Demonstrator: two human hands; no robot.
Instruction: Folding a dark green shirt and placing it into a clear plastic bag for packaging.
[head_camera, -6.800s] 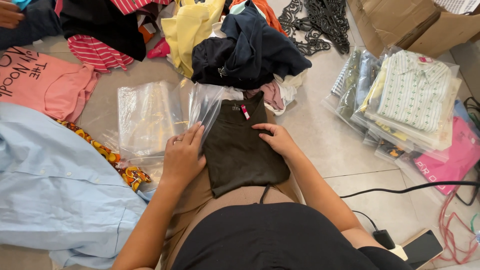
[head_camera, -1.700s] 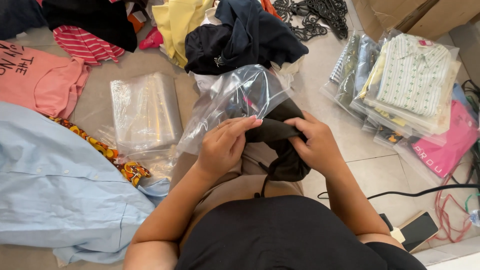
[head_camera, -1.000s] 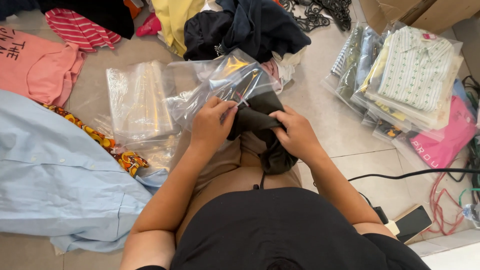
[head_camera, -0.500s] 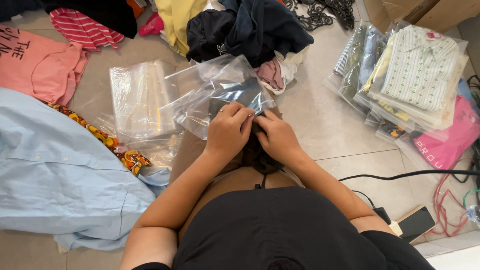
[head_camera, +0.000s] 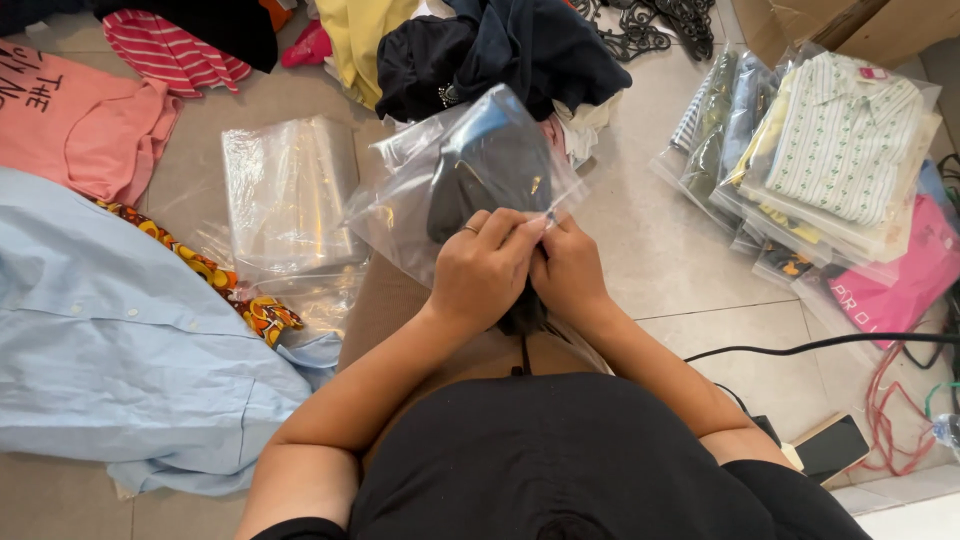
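Both hands meet in front of the person's body, over the lap, and pinch the near edge of a clear plastic bag (head_camera: 470, 175). The left hand (head_camera: 480, 265) is clenched on that edge with thumb and fingers, and a ring shows on one finger. The right hand (head_camera: 570, 270) grips the same edge just beside it, so the two hands touch each other at the knuckles.

The bag stands away from the grip, pointing toward the far side of the floor (head_camera: 650, 230), and its long axis runs from the hands up and a little to the left. Inside it sits a dark folded garment (head_camera: 490, 160), which fills most of the upper part of the bag. A small part of dark cloth is still visible below the hands, so I cannot tell if the garment is fully inside. Neither hand is clearly nearer to the bag; both hold it at the same place.

To the left of the bag, a stack of empty clear bags (head_camera: 285, 190) lies flat on the floor. A light blue shirt (head_camera: 110, 340) is spread at the left edge, and a pink shirt (head_camera: 80, 120) lies beyond it. At the right, packed shirts in bags (head_camera: 830, 150) form a pile. A heap of dark clothes (head_camera: 510, 50) lies at the far side.
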